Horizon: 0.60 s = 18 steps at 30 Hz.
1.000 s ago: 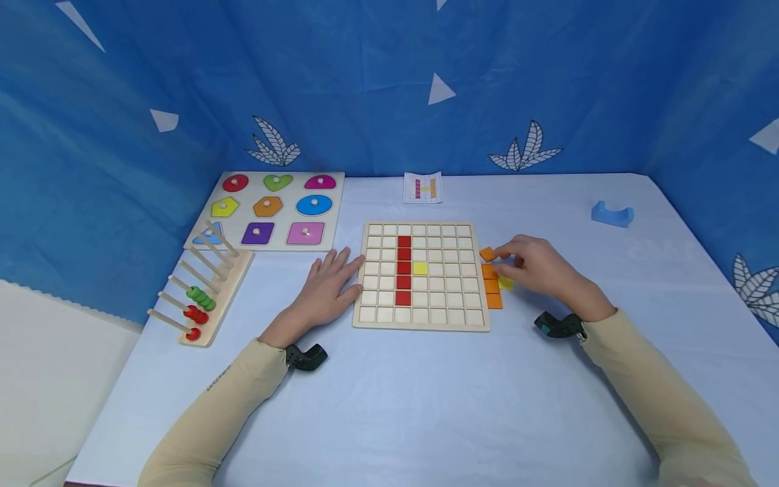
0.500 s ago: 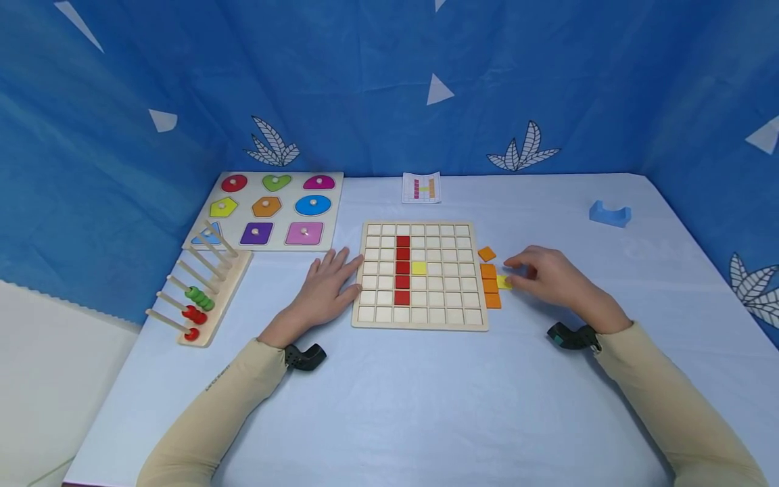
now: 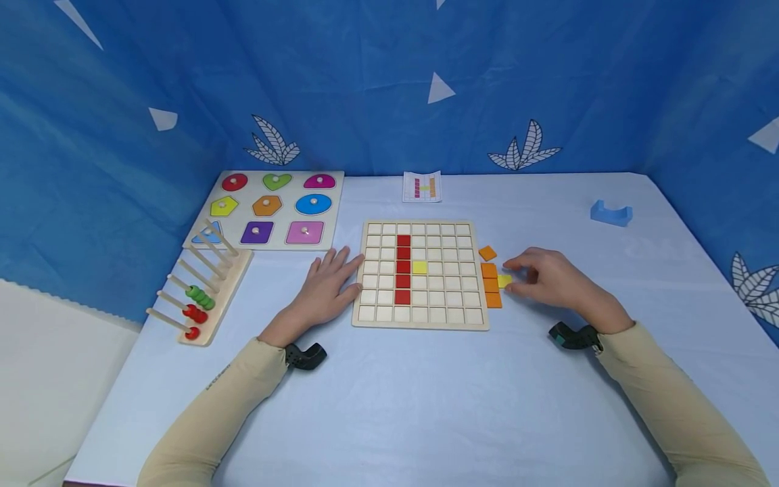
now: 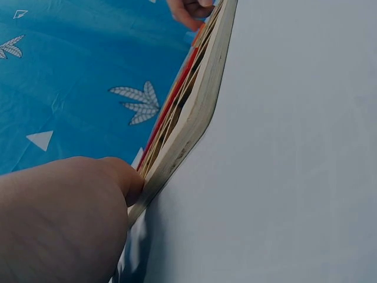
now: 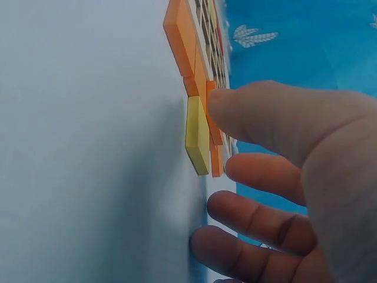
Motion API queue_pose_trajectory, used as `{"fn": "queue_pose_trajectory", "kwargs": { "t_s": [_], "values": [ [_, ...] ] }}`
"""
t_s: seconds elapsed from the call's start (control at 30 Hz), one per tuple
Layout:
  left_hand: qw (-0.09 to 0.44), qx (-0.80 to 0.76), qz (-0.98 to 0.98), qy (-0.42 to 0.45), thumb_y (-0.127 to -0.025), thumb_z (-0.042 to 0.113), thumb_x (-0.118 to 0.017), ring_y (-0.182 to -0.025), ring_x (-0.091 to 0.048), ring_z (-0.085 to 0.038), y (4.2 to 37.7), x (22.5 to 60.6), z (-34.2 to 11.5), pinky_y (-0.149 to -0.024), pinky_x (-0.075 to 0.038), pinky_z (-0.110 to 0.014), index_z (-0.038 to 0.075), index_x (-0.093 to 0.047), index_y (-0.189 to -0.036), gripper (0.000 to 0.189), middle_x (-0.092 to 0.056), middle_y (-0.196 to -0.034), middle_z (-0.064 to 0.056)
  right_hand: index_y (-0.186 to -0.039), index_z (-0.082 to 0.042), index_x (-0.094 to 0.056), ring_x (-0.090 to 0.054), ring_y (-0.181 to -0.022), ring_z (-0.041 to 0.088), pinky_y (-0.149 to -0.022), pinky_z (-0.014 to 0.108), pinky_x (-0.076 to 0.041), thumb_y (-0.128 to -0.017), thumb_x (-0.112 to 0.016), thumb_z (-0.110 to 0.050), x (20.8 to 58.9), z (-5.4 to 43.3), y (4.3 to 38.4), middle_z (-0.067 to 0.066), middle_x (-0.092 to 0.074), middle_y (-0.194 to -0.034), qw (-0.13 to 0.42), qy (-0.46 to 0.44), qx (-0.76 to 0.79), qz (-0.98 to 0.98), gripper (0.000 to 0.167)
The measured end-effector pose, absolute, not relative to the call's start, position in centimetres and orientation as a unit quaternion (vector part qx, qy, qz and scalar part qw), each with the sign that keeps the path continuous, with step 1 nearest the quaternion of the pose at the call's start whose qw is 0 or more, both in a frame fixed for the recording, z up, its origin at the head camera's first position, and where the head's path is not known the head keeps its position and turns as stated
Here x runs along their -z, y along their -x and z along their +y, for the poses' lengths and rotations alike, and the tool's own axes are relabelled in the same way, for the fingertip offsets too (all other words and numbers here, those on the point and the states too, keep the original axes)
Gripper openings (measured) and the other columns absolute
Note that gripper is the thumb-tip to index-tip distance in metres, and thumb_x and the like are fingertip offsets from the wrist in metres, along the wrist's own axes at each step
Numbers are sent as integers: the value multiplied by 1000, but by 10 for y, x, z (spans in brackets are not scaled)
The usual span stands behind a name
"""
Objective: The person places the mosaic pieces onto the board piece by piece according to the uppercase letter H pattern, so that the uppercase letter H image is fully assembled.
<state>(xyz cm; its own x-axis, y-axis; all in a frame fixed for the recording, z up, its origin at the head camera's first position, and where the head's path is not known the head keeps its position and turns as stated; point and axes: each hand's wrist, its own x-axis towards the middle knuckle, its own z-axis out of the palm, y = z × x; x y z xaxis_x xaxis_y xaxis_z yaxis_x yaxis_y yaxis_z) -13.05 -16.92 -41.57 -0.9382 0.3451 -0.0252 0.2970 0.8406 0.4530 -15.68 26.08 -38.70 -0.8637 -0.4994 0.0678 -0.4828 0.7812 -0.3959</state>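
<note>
A light wooden grid board (image 3: 374, 322) lies mid-table, with a column of red tiles (image 3: 403, 266) and one yellow tile (image 3: 419, 268) in its cells. My left hand (image 3: 324, 291) lies with fingers spread, the fingertips and thumb touching the board's left edge. Along the right edge several orange tiles (image 3: 490, 285) sit on the table. A loose yellow tile (image 3: 504, 280) lies beside them. My right hand (image 3: 550, 279) is just right of that tile. Its thumb and forefinger are parted with nothing visible between them, and in the right wrist view the thumb (image 5: 259, 115) overlaps the orange tiles.
A printed pattern card (image 3: 422, 187) lies behind the board. At the back left is a shape puzzle (image 3: 231, 233), with a bead-peg stand (image 3: 228, 291) in front of it. A blue plastic piece (image 3: 611, 214) stands at the back right.
My right hand has drawn back to the right from the topmost orange tile, which lies on the table tilted, and now stays beside the loose yellow tile. My left hand has not moved.
</note>
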Motion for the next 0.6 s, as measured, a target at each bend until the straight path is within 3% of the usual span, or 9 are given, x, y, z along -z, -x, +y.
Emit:
{"fn": "queue_pose_trajectory", "kwargs": {
  "t_s": [0.6],
  "values": [
    [57, -226, 958, -165, -101, 36, -50, -159, -11, -45, 131, 415, -169, -125, -6, -67, 12, -38, -158, 63, -24, -169, -20, -114, -2, -76, -50, -69, 12, -59, 23, -43, -81, -84, -14, 390, 258, 157, 8, -69, -95, 39, 257, 203, 944, 36]
  ]
}}
